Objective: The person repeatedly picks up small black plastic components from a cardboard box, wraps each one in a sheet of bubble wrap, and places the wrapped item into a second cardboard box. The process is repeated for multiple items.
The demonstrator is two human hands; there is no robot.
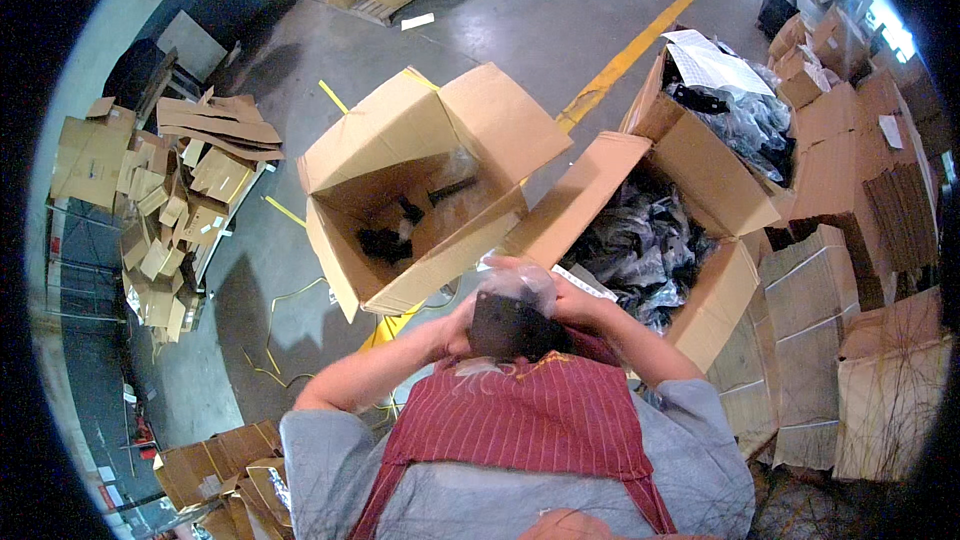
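Note:
Close in front of my chest I hold a flat-faced black part (pixel 505 327); its exact kind I cannot make out. Clear plastic film (pixel 528 287), like a bag, bunches over its upper end. My left hand (pixel 458 330) grips the black part's left side, with some fingers hidden behind it. My right hand (pixel 572 300) is closed on the plastic at the upper right. Just beyond, an open cardboard box (pixel 345 175) has a few dark parts (pixel 385 242) at its bottom. To the right, another open box (pixel 735 305) is filled with plastic-wrapped black parts (pixel 640 245).
A third box (pixel 655 90) at the far right holds more bagged parts under a white sheet (pixel 715 62). Cardboard stacks (pixel 830 160) line the right. Flattened cardboard (pixel 185 195) is piled at left. Yellow strapping (pixel 270 330) lies on the floor, and a yellow line (pixel 640 35) crosses it.

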